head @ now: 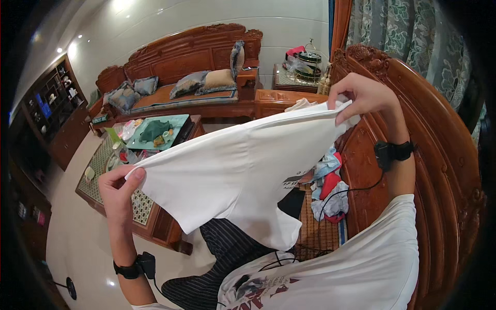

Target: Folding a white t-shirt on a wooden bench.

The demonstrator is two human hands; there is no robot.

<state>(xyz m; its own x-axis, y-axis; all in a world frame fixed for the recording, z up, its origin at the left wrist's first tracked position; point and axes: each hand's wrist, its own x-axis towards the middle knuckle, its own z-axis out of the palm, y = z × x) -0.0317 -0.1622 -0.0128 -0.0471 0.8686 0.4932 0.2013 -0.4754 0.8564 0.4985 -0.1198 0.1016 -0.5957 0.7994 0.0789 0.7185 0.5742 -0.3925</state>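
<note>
A white T-shirt with dark printing is stretched between my two hands above my lap. My left hand pinches the hem of a sleeve between thumb and fingers. Higher up on the right, my right hand grips the fabric at the other end of the taut edge. The lower part of the shirt hangs loose over my striped dark trousers. Its far side is hidden from view.
Crumpled clothes lie on the woven seat mat to my right, against the carved wooden backrest. A wooden coffee table bearing a tray stands ahead left. Black cables run from both wrist straps.
</note>
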